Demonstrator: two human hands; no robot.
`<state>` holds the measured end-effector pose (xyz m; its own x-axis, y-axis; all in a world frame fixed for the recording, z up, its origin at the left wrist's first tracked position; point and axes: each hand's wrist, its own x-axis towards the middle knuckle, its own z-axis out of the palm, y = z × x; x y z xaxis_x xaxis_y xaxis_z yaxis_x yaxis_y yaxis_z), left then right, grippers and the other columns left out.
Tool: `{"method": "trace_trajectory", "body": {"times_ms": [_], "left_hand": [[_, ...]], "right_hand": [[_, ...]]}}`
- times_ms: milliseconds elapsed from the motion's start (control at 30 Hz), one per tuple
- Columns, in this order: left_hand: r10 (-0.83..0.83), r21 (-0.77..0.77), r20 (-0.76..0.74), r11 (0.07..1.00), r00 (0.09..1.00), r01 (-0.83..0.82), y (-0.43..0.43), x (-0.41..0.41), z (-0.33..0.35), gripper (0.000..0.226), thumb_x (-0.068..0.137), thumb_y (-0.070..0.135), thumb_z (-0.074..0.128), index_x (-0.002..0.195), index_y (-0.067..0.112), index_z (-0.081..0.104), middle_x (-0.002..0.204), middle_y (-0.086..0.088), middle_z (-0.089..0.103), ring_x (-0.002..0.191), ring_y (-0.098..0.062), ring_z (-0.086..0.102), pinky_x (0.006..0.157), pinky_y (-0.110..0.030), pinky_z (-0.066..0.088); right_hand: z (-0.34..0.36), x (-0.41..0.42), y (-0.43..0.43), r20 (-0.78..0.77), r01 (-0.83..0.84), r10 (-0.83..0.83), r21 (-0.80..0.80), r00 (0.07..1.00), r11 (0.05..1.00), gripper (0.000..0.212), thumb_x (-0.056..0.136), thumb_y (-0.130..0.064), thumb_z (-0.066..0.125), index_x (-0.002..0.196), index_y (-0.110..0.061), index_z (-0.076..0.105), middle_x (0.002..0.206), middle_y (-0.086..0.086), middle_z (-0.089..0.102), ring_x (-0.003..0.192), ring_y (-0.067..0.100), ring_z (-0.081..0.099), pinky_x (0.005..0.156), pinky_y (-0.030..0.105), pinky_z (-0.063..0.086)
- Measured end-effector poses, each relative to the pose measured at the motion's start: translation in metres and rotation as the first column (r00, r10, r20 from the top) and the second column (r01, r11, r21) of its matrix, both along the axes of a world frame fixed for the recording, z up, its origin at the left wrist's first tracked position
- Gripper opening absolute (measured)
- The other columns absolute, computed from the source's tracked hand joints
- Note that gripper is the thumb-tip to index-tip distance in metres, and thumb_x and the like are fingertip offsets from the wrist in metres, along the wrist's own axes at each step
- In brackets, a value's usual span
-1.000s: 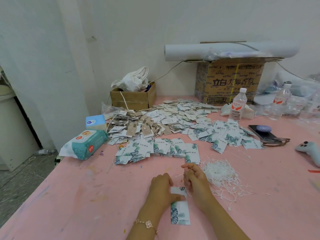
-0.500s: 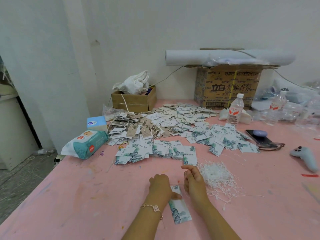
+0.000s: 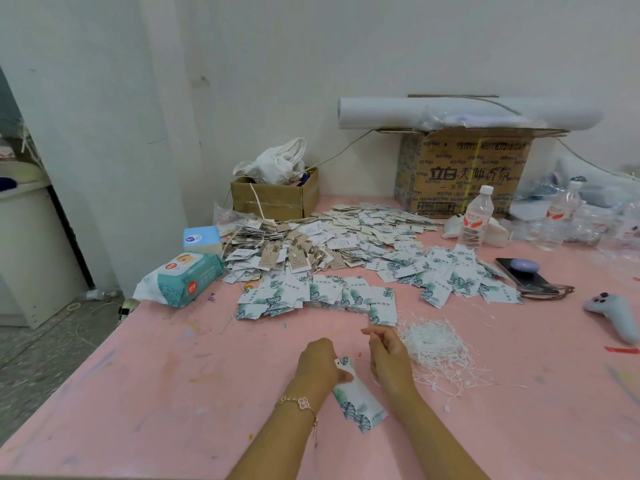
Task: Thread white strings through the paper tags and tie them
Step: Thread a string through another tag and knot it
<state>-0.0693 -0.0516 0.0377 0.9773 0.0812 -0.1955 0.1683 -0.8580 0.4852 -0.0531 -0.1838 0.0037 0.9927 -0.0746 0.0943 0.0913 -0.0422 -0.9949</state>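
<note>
On the pink table [image 3: 173,393], my left hand [image 3: 320,363] grips the top end of a white paper tag with green leaf print [image 3: 358,398], which lies tilted toward the lower right. My right hand [image 3: 389,358] is just right of the tag's top, fingers curled, pinching a thin white string [image 3: 373,377] that hangs from it. A loose heap of white strings [image 3: 436,348] lies to the right of that hand. Rows of leaf-print tags [image 3: 322,294] lie beyond my hands, and a large heap of tags [image 3: 346,237] lies farther back.
A wipes pack [image 3: 183,278] and a blue tissue box [image 3: 202,239] sit at the left edge. Cardboard boxes [image 3: 277,199] [image 3: 464,171] stand against the wall. Water bottles [image 3: 476,218], a phone [image 3: 526,277] and a grey controller [image 3: 616,315] lie at the right.
The tag has turned from nearly straight to slanting toward the lower right. My right hand has drawn slightly away from the tag with the string. The camera view has dipped a little.
</note>
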Motion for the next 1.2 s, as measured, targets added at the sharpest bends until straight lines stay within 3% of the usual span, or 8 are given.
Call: {"method": "trace_trajectory", "body": {"times_ms": [367,567,633,733,800,933,1067,1200], "left_hand": [[0.025,-0.019,-0.009,1.0,1.0,-0.025,-0.001,-0.008,-0.003,0.046,0.086,0.035,0.07,0.117,0.002,0.06,0.123,-0.014,0.062,0.115,-0.029,0.057,0.091,-0.033,0.044],[0.166,-0.376,0.23,0.924,0.959,-0.07,0.006,-0.01,-0.027,0.025,0.084,0.023,0.072,0.094,0.02,0.05,0.098,0.003,0.061,0.092,-0.018,0.058,0.069,-0.023,0.04],[0.29,-0.568,0.278,0.818,0.916,-0.086,0.007,-0.007,-0.03,0.023,0.083,0.013,0.074,0.091,0.02,0.053,0.092,0.006,0.061,0.087,-0.017,0.058,0.063,-0.013,0.042],[0.504,-0.868,0.136,0.476,0.853,-0.143,0.007,0.002,-0.029,0.022,0.082,0.003,0.073,0.093,0.017,0.061,0.093,-0.005,0.069,0.079,-0.018,0.063,0.057,-0.016,0.049],[0.572,-0.953,0.012,0.255,0.82,-0.164,0.005,0.01,-0.028,0.022,0.083,0.003,0.072,0.1,0.014,0.063,0.094,-0.01,0.07,0.075,-0.016,0.065,0.056,-0.022,0.052],[0.483,-0.983,-0.183,-0.103,0.856,-0.153,-0.006,0.027,-0.03,0.023,0.087,0.005,0.067,0.11,0.005,0.062,0.098,-0.019,0.068,0.086,-0.032,0.065,0.079,-0.046,0.055],[0.383,-0.974,-0.178,-0.198,0.906,-0.108,-0.017,0.037,-0.027,0.027,0.096,0.002,0.051,0.121,-0.004,0.057,0.103,-0.022,0.069,0.086,-0.032,0.069,0.062,-0.033,0.06],[0.339,-0.984,-0.082,-0.175,0.937,-0.022,-0.005,0.04,-0.026,0.052,0.097,-0.007,0.037,0.128,0.03,0.053,0.118,-0.013,0.069,0.108,-0.034,0.066,0.068,-0.04,0.058]], "right_hand": [[0.003,-0.018,0.005,0.107,-0.005,0.037,-0.282,0.994,0.959,0.021,0.094,0.001,0.046,0.092,-0.013,0.062,0.079,0.003,0.061,0.054,0.009,0.041,0.051,0.015,0.034],[0.001,-0.015,0.009,0.081,-0.017,0.044,-0.305,0.996,0.952,0.026,0.098,-0.005,0.041,0.094,-0.023,0.06,0.083,-0.001,0.063,0.066,0.015,0.05,0.063,0.029,0.04],[-0.001,-0.013,0.013,0.084,0.014,0.01,-0.282,0.996,0.959,0.026,0.099,-0.006,0.038,0.098,-0.024,0.057,0.078,0.003,0.06,0.067,0.017,0.051,0.064,0.032,0.041],[-0.001,-0.008,0.017,0.099,0.118,-0.099,-0.217,0.99,0.969,0.023,0.1,-0.008,0.035,0.109,-0.023,0.049,0.068,0.005,0.05,0.056,0.016,0.045,0.052,0.025,0.036],[-0.002,-0.002,0.018,0.092,0.163,-0.149,-0.169,0.985,0.972,0.023,0.101,-0.008,0.033,0.111,-0.024,0.046,0.064,0.006,0.044,0.05,0.015,0.039,0.043,0.02,0.029],[-0.004,0.012,0.028,0.106,0.145,-0.131,-0.139,0.986,0.98,0.024,0.102,-0.01,0.03,0.112,-0.024,0.047,0.066,0.005,0.048,0.049,0.014,0.043,0.045,0.021,0.032],[-0.004,0.023,0.039,0.158,0.044,-0.014,-0.186,0.987,0.982,0.019,0.102,-0.012,0.034,0.109,-0.024,0.047,0.071,-0.004,0.064,0.053,0.002,0.059,0.048,0.015,0.042],[-0.005,0.04,0.025,0.18,0.072,-0.032,-0.219,0.983,0.973,0.029,0.1,-0.014,0.04,0.097,-0.041,0.05,0.063,0.002,0.063,0.046,0.006,0.052,0.043,0.017,0.038]]}}
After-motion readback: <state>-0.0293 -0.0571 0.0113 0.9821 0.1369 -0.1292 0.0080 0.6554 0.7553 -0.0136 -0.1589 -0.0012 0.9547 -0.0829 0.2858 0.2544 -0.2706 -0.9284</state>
